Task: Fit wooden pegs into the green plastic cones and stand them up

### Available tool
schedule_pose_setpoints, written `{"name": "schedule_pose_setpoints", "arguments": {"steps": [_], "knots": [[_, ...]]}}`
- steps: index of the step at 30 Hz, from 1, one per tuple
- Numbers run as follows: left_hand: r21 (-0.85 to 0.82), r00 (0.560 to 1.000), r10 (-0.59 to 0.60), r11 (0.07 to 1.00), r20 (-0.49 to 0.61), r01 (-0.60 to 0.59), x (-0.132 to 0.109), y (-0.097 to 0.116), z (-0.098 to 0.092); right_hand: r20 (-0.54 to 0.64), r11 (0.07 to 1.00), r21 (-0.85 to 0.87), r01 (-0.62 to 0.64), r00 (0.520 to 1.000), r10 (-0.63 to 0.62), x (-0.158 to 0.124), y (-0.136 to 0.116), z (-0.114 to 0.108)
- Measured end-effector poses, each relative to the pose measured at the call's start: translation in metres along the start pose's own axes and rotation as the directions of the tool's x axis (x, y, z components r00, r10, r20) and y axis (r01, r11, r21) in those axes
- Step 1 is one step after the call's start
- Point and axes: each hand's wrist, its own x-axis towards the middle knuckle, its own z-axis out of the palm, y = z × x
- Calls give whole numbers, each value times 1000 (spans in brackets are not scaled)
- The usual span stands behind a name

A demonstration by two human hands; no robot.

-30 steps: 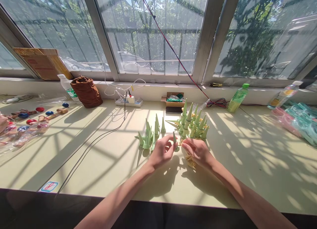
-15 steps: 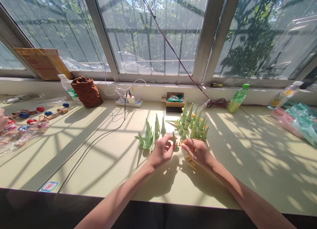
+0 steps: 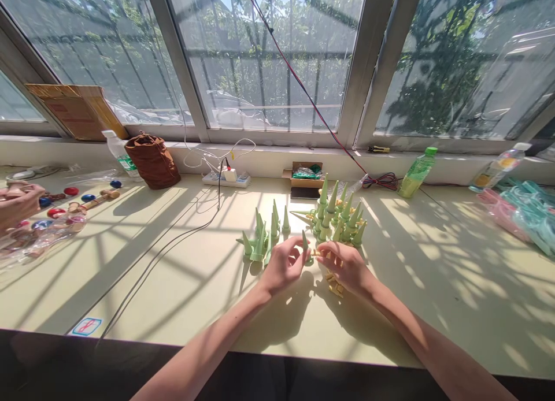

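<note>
My left hand [image 3: 281, 267] pinches a small green cone [image 3: 305, 242] at the middle of the pale table [image 3: 173, 285]. My right hand [image 3: 344, 266] is closed on a small yellow peg [image 3: 317, 253], whose tip meets the cone's base. More yellow pegs [image 3: 333, 286] lie on the table under my right hand. A loose group of green cones [image 3: 263, 234] stands just left of my hands. A taller cluster of cones [image 3: 339, 214] rises behind my right hand.
A power strip [image 3: 225, 178] with trailing cables, a brown bag [image 3: 151, 160], a small cardboard box [image 3: 306, 175] and green bottles [image 3: 416, 171] line the window ledge. Wooden toys with coloured balls [image 3: 65, 207] lie far left, where another person's hand [image 3: 17, 201] reaches. Bagged items [image 3: 524, 213] sit far right.
My hands stay almost still, holding cone and peg together. At the far left the other person's hand has come further into view over the toys.
</note>
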Motion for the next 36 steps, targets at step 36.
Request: {"name": "schedule_pose_setpoints", "arguments": {"steps": [36], "knots": [[5, 998, 54, 999, 29, -54, 0, -3, 1, 13, 999, -40, 18, 1000, -18, -1, 6, 4]]}}
